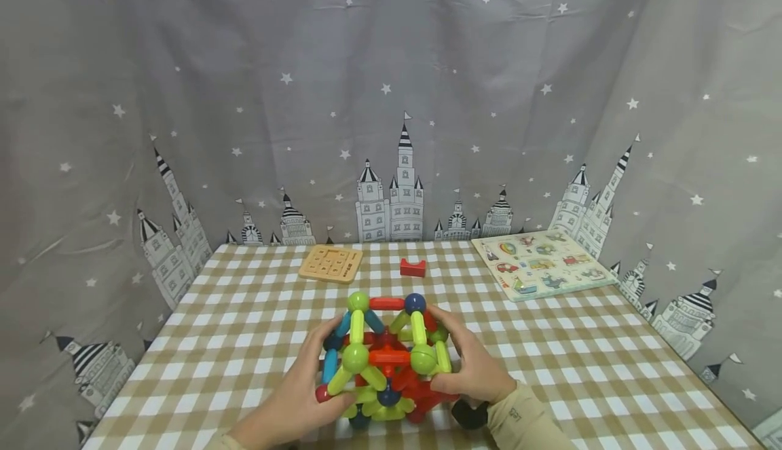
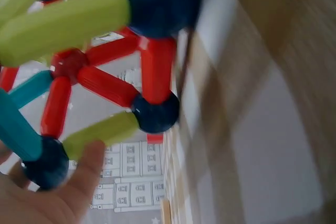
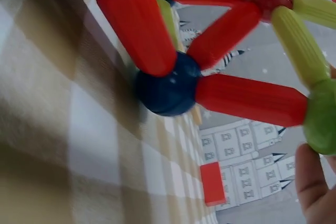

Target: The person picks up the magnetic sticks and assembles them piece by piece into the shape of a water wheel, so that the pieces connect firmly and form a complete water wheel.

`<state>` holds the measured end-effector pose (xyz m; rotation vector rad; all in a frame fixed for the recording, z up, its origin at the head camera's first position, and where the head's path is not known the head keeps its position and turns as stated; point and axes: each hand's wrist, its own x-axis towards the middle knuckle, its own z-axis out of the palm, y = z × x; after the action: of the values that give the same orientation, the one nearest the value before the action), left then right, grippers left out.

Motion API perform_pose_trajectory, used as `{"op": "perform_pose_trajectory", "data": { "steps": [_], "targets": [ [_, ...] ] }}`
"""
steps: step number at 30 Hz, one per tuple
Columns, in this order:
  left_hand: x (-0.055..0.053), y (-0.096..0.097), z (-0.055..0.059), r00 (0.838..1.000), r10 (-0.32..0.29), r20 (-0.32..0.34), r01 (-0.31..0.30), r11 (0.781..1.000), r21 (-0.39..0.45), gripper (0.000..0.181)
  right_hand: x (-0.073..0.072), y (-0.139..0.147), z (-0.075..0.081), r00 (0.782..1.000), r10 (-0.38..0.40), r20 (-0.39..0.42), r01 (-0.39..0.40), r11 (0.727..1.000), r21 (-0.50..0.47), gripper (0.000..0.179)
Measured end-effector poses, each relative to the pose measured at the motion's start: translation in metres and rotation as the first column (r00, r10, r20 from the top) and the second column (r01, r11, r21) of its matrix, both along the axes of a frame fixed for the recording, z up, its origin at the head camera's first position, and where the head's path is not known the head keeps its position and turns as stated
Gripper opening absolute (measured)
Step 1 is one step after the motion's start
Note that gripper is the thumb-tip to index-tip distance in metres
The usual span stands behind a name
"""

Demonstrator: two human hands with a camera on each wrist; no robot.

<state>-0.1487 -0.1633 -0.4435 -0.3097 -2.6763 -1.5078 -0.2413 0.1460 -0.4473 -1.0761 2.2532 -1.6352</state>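
A ball-and-rod magnetic building structure [image 1: 389,356] in lime, red, blue and navy stands at the near middle of the checked tablecloth. My left hand [image 1: 298,390] holds its left side, thumb near a red ball low at the front and fingers behind. On the opposite side my right hand [image 1: 475,362] grips it, thumb in front, fingers round the back. Up close in the left wrist view, a finger lies along a lime rod [image 2: 100,135] beside a navy ball [image 2: 46,163]. In the right wrist view, a fingertip touches a green ball [image 3: 321,121]; a navy ball [image 3: 168,85] sits low at the cloth.
Farther back lie a wooden number sliding puzzle [image 1: 330,264] and a small red notched block [image 1: 413,268]. A picture puzzle board [image 1: 542,263] is at the back right. Behind the table hangs a grey curtain [image 1: 391,43] printed with castles and stars.
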Motion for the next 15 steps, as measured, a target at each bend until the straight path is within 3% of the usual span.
{"op": "perform_pose_trajectory", "data": {
  "steps": [4,8,12,15],
  "targets": [
    [0.001,-0.001,-0.003,1.000,0.010,0.016,-0.010,1.000,-0.024,0.100,0.000,-0.002,-0.003,0.999,0.027,0.044,-0.025,0.999,-0.046,0.090],
    [0.001,-0.002,-0.003,1.000,-0.001,0.024,0.001,1.000,-0.024,0.103,-0.001,-0.001,-0.004,0.999,0.041,0.032,-0.039,0.997,-0.064,0.088],
    [0.003,-0.009,-0.008,0.997,-0.065,0.043,0.064,0.998,0.016,0.122,-0.004,0.004,-0.005,0.998,0.066,0.006,-0.066,0.997,-0.028,0.108],
    [0.001,-0.017,-0.018,0.986,-0.113,0.119,0.109,0.993,0.036,0.141,-0.008,0.016,-0.010,0.995,0.088,0.037,-0.090,0.993,0.071,0.130]
  ]
}}
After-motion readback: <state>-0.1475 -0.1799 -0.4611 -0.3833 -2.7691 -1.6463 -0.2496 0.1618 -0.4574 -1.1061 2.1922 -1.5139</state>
